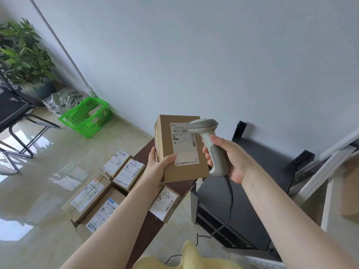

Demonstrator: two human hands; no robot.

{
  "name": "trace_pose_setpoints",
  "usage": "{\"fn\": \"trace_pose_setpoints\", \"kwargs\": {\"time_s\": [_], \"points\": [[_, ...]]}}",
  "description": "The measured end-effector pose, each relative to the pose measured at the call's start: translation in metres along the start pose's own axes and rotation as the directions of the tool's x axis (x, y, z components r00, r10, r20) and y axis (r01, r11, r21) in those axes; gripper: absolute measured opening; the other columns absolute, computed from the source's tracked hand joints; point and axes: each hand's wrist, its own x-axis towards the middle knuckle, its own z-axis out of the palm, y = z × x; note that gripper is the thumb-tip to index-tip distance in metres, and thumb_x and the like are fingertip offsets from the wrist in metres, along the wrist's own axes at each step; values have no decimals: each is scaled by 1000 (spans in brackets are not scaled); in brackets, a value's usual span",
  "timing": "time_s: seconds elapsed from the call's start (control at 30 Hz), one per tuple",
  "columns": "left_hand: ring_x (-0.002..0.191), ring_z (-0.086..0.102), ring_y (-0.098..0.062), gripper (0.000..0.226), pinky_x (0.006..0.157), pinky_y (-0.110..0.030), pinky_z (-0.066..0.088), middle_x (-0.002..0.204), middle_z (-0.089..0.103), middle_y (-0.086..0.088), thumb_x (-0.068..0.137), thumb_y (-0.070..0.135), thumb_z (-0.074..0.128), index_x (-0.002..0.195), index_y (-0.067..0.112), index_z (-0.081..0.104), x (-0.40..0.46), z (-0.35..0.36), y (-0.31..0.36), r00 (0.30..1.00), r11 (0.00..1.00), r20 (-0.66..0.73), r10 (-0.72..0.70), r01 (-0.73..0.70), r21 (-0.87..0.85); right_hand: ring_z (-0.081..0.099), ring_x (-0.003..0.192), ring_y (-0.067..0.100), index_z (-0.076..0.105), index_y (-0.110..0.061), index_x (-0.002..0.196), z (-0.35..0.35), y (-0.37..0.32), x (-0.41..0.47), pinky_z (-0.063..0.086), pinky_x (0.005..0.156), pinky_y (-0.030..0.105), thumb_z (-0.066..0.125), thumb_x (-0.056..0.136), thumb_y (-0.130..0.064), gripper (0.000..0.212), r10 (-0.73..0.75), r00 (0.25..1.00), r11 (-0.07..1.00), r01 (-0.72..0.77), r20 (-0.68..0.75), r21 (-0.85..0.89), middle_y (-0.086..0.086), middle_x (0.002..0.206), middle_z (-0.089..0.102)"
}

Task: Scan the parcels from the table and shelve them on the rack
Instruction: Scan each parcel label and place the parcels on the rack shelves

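Meanwhile left hand [155, 167] grips one parcel [180, 150], right hand [231, 158] grips scanner [209, 140]; five parcels [108, 191] below.

The white shipping label [184, 144] on the raised cardboard parcel [180, 148] carried the code "570 K76" in large characters at its top. Barcodes ran below that code and down the label's right edge; their digits were too small to read. The remaining print on this label, including a bold line along its bottom edge, was illegible. The labels on the parcels lying on the table [124, 183] bore barcodes and small print, none of it readable with certainty. The scanner [210, 144] showed no readable marking.
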Motion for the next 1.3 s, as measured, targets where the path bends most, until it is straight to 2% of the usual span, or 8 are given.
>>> {"fn": "trace_pose_setpoints", "kwargs": {"time_s": [0.17, 0.37, 0.5, 0.63, 0.9, 1.07, 1.2, 1.3], "points": [[109, 71, -25, 118, 77, -45, 63, 135, 63, -1, 52, 47, 89, 154, 44, 29, -1, 3, -3, 1000, 1000, -12, 18, -18, 0, 59, 69, 18, 65, -7, 106, -41, 22, 21, 51, 68, 31, 71, 90, -36, 34, -45, 910, 999, 44, -413, -13, 8, 86, 68], [111, 70, -25, 111, 79, -45, 62, 132, 65, 1, 56, 45, 88, 151, 44, 32, -6, 11, -7, 1000, 1000, 13, 13, -13, 4, 55, 97, 27, 47, -4, 124, -104, 76, 43, 45, 85, 36, 74, 88, -32, 53, -53, 562, 998, -4, -826, -67, 10, 113, 58], [110, 71, -24, 110, 83, -46, 62, 132, 66, 1, 57, 45, 87, 152, 43, 32, -4, 23, -9, 999, 1000, 52, -1, -1, 22, 53, 98, 25, 38, -5, 128, -119, 101, 49, 45, 91, 40, 68, 93, -27, 51, -64, 478, 994, -43, -876, -96, 6, 113, 52], [110, 72, -24, 107, 91, -54, 59, 131, 68, 1, 58, 44, 87, 151, 40, 34, 0, 33, -13, 996, 999, 92, -16, 13, 33, 57, 104, 29, 39, -4, 127, -124, 113, 60, 48, 94, 42, 70, 90, -23, 52, -41, 476, 991, -92, -879, -96, 9, 119, 56], [110, 71, -31, 101, 70, -50, 62, 131, 66, -2, 63, 43, 86, 150, 42, 34, 6, 46, -24, 986, 994, 134, -95, 88, 60, 54, 93, 27, 44, -4, 122, -135, 132, 64, 45, 81, 36, 71, 90, -23, 45, -97, 459, 949, -225, -883, -221, 8, 109, 55], [110, 71, -31, 94, 72, -50, 62, 129, 68, -2, 67, 40, 85, 148, 38, 37, 5, 48, -25, 986, 995, 145, -87, 81, 52, 57, 92, 28, 51, -10, 118, -146, 139, 63, 43, 78, 35, 68, 91, -34, 41, -126, 476, 903, -308, -871, -299, 3, 101, 58], [108, 72, -28, 87, 69, -45, 62, 128, 69, -2, 73, 36, 82, 148, 36, 38, 1, 46, -25, 987, 997, 144, -68, 63, 36, 57, 95, 29, 50, -9, 119, -149, 138, 62, 43, 80, 36, 70, 90, -38, 45, -101, 484, 893, -342, -869, -294, 5, 106, 59], [104, 73, -26, 86, 69, -44, 62, 126, 70, -2, 72, 35, 81, 148, 34, 39, -3, 46, -24, 989, 998, 137, -58, 56, 20, 59, 111, 32, 51, -10, 121, -144, 130, 59, 46, 86, 40, 71, 86, -34, 47, -155, 401, 916, -283, -903, -283, 10, 124, 57]]}}
